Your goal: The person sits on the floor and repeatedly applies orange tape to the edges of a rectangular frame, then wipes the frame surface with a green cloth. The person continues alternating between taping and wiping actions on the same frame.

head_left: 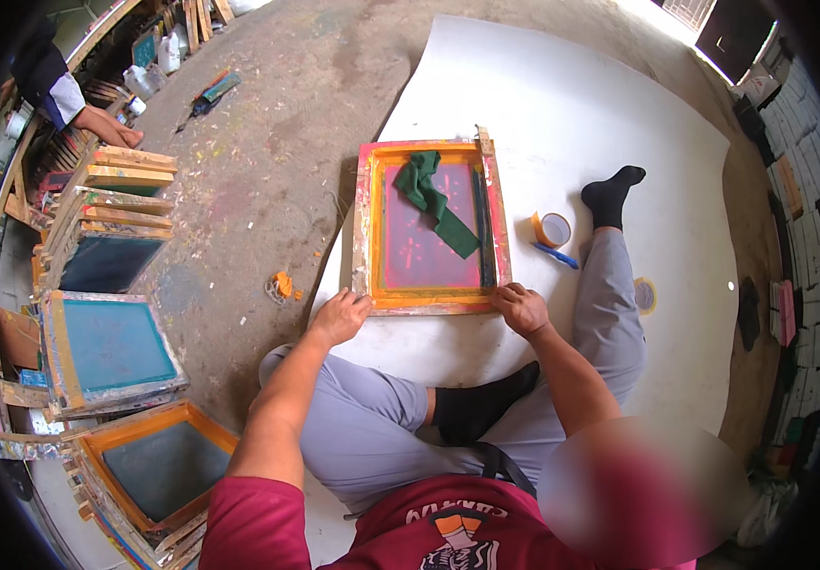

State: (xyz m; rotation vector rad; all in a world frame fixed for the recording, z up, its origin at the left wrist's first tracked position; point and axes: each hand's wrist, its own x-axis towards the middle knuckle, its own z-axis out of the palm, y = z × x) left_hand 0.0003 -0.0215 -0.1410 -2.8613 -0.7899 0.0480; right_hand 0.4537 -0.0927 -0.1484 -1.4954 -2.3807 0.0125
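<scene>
My left hand (pixel 341 318) is closed on the near-left corner of a wooden screen-printing frame (pixel 429 302), and my right hand (pixel 521 309) grips its near-right corner. The frame lies flat before my crossed leg, on a white sheet (pixel 562 123) over the floor (pixel 267 123). A crumpled green cloth strip (pixel 429 195) rests on its pinkish mesh. Just to the right — a tape roll (pixel 537 228) and a slim blue tool (pixel 554 255). More screen frames (pixel 115 342) stand well to my left.

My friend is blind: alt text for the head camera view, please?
A seated person's left hand and right hand hold the near corners of a paint-stained frame, a green strip lying on its mesh. A tape roll and blue tool lie to its right.
</scene>
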